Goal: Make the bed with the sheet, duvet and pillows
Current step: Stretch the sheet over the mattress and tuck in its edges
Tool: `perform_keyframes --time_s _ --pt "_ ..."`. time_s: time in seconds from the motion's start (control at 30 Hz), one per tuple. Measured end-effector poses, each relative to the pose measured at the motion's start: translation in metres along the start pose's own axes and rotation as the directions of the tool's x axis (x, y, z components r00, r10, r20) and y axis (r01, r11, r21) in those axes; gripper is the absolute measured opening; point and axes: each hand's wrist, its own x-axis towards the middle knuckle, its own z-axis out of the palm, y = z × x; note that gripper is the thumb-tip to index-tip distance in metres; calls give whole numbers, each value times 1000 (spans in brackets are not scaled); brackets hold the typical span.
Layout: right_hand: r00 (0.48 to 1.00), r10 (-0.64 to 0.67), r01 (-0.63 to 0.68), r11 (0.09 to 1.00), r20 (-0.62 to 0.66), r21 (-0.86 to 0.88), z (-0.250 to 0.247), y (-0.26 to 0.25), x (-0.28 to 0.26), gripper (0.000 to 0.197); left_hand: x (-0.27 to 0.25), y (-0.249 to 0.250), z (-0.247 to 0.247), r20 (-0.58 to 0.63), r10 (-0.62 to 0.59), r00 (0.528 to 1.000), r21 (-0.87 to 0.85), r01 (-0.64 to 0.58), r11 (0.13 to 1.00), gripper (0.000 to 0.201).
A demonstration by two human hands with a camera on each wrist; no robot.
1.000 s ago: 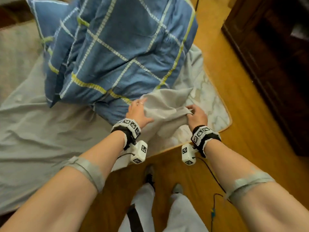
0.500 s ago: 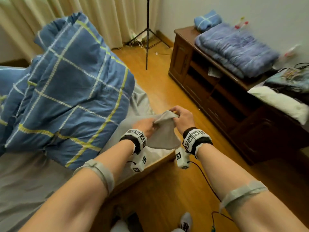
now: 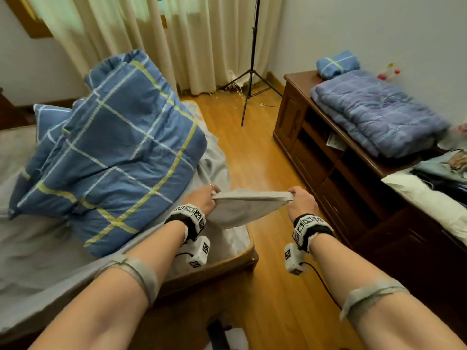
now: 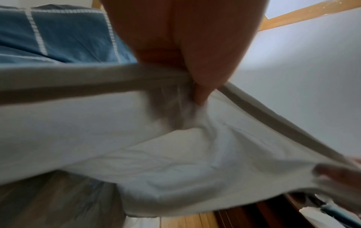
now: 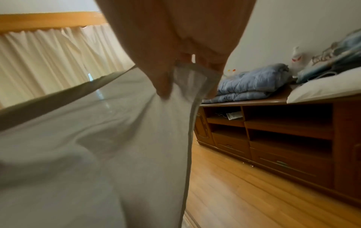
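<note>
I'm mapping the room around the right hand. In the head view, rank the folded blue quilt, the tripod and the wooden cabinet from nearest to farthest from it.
1. Wooden cabinet, just right of the right hand.
2. Folded blue quilt, on the cabinet, farther back.
3. Tripod, by the curtains.

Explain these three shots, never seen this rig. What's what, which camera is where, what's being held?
No machine here: a person wears three cameras. The wide picture comes from the head, looking down the forearms; the two close, blurry ones come from the cube-marked wristbands, looking along each palm. The left hand and right hand each pinch the hem of a grey sheet, stretched between them above the bed's corner. The wrist views show the same grips from beneath: left fingers, right fingers. A blue checked duvet is heaped on the bed. A folded blue quilt lies on the wooden cabinet.
</note>
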Motion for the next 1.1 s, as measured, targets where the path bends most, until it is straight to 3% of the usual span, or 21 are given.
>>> perform_keyframes --time_s 0.1,0.23,0.37,0.5,0.67,0.73,0.87,1.0,1.1 --pt "998 -50 47 994 26 100 -17 -2 23 33 17 31 10 20 123 992 -30 -122 992 19" --pt "976 -213 205 969 41 137 -51 -3 59 43 34 86 18 80 193 978 12 -194 981 24" --pt "939 -331 312 935 95 170 -68 4 95 44 51 112 24 114 105 988 -4 -105 994 24" --pt "893 -422 367 884 157 288 -63 19 130 42 60 118 30 20 -72 997 -77 73 994 20" --pt "775 -561 422 802 290 423 -54 42 156 28 16 150 72 -54 -314 948 -230 294 928 24" --pt "729 -577 363 782 368 508 -57 55 159 15 -8 163 96 -44 -400 916 -276 374 886 24" --pt "578 -629 258 745 520 615 -63 75 144 12 -52 187 139 -26 -521 853 -335 484 808 26" --pt "418 -660 288 748 624 598 -72 84 122 22 -84 198 172 55 -587 807 -344 568 748 23" --pt "304 -650 469 738 696 485 -78 97 113 31 -97 205 189 59 -606 793 -394 577 716 26"
